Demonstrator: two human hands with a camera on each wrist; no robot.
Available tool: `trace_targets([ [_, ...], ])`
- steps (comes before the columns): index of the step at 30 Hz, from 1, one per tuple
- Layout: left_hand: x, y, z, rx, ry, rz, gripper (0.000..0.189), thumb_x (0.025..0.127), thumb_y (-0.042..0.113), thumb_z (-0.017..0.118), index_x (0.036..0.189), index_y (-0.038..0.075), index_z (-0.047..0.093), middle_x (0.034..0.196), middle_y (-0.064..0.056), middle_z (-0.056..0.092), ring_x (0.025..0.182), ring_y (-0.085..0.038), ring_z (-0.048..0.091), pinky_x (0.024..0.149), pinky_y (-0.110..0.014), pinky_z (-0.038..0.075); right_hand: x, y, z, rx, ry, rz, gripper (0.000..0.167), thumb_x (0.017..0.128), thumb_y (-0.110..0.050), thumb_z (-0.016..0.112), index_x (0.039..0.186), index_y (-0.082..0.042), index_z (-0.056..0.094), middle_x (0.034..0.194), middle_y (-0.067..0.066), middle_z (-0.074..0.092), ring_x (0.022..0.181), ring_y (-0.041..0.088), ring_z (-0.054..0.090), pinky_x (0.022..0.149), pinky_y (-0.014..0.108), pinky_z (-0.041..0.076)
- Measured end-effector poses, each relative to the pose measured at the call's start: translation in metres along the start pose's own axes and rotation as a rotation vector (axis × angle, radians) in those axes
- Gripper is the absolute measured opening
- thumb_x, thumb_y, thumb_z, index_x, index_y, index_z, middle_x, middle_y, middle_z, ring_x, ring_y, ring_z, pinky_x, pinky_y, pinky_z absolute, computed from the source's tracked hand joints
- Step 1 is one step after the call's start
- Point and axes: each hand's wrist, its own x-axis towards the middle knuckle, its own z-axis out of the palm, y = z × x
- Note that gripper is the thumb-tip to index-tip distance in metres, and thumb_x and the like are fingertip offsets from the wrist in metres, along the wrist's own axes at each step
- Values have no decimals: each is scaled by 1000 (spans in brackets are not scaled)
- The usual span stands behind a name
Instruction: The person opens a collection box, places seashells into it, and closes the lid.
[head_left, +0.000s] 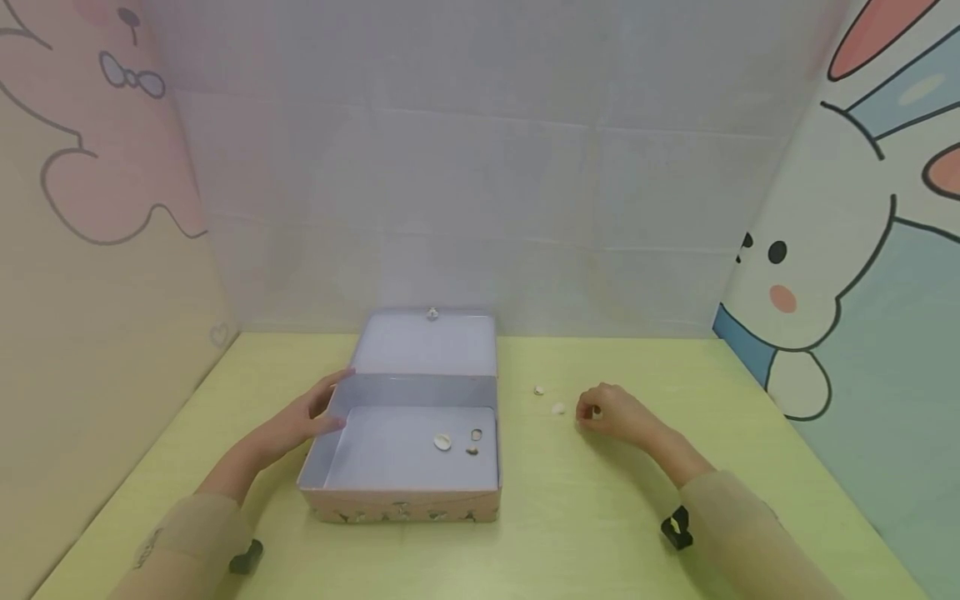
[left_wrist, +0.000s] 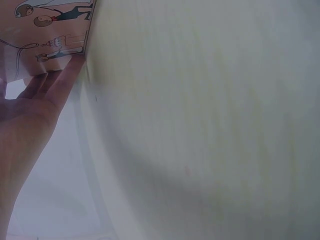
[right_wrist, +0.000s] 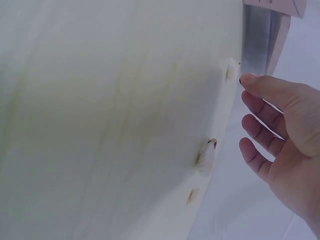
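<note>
An open box [head_left: 401,504] with a pink patterned outside and a pale lining stands in front of me, its lid [head_left: 425,342] tipped back. My left hand [head_left: 307,417] holds its left wall, thumb over the rim and fingers along the outer side, as the left wrist view [left_wrist: 37,100] also shows. Three shells lie inside: a larger cream one [head_left: 442,442] and two small ones [head_left: 476,434]. To the right of the box, my right hand [head_left: 618,414] pinches a small shell [right_wrist: 241,81] between thumb and forefinger; only a dark bit of it shows.
On the yellow table [head_left: 570,517], two small pale shells [head_left: 538,390] [head_left: 558,408] lie between the box and my right hand. Another pale shell [right_wrist: 207,156] lies near my right fingers. A white sheet [head_left: 480,183] hangs behind, with cartoon-printed panels [head_left: 810,250] at both sides.
</note>
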Motion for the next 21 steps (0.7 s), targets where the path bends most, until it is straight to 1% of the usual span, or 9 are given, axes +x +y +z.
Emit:
trace_targets([
  [3,-1,2,0,3,0,1,71,94,18,56,151,31,15,157,-16,8,141,-45,8,106,-66,18,1,-6,-4,-17,20,-43,15,80,-5,72,75,-16,63,73,-10,60,70,9,54,66,26,47],
  [10,-2,5,1,-3,1,-6,71,94,18,56,151,28,14,157,-16,8,141,-45,8,106,-65,18,5,-23,-16,-18,34,-93,13,80,-5,72,77,-15,65,75,-9,61,73,18,58,68,27,48],
  [15,-2,5,1,-5,0,-4,71,94,18,56,151,28,14,157,-16,9,141,-45,8,106,-65,18,7,-36,-24,-17,50,-123,14,79,-4,72,77,-15,64,75,-9,62,72,15,57,68,28,49],
  [19,-2,4,0,1,0,-5,71,94,18,56,151,29,14,157,-16,9,141,-45,9,106,-65,19,7,-47,-30,-13,67,-137,11,79,-5,73,80,-14,66,77,-8,63,74,17,58,69,32,50],
  [21,-1,4,0,2,0,-5,71,94,18,56,151,29,15,157,-16,9,141,-45,8,106,-65,19,7,-53,-33,-16,77,-140,10,79,-6,73,80,-14,67,77,-8,62,74,16,58,69,32,50],
])
